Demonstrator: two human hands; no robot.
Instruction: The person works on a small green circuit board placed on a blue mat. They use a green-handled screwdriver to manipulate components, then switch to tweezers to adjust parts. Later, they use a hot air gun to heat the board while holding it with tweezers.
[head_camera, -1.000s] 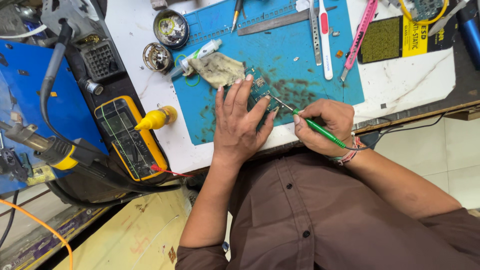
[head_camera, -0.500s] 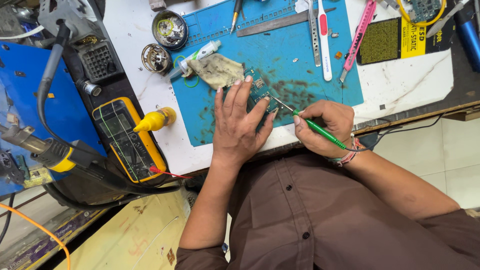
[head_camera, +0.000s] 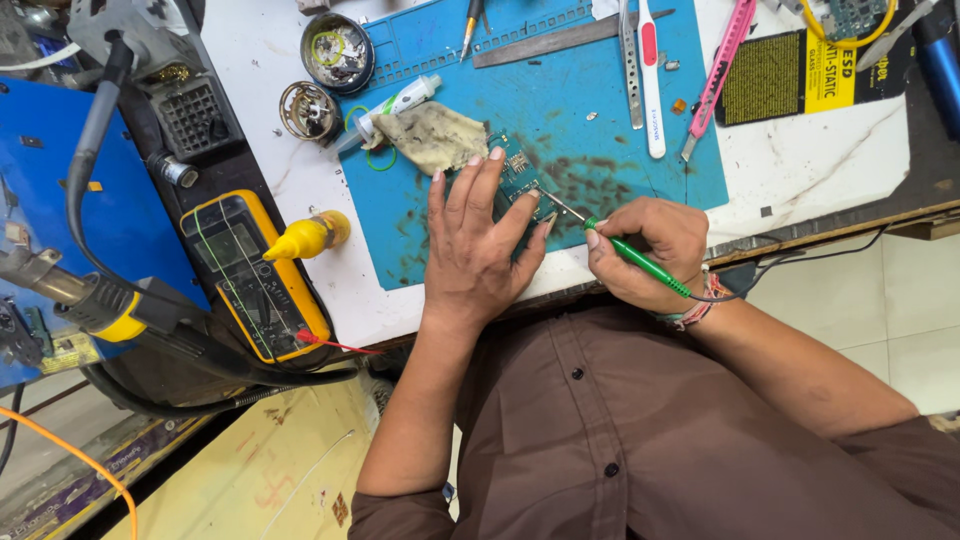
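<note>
Circuit board (head_camera: 518, 178), small and green, lies on the blue work mat (head_camera: 640, 190) near the table's front edge, pinned flat under the spread fingers of the left hand (head_camera: 480, 240), which presses down rather than closing round it. Right hand (head_camera: 650, 250) is curled tight on a green-handled soldering iron (head_camera: 640, 258), its metal tip reaching to the board's edge just beside the left thumb. A stained cloth (head_camera: 432, 135) sits on the mat just beyond the board, a yellow multimeter (head_camera: 255, 275) off to the left, and white tweezers (head_camera: 650, 75) further back
</note>
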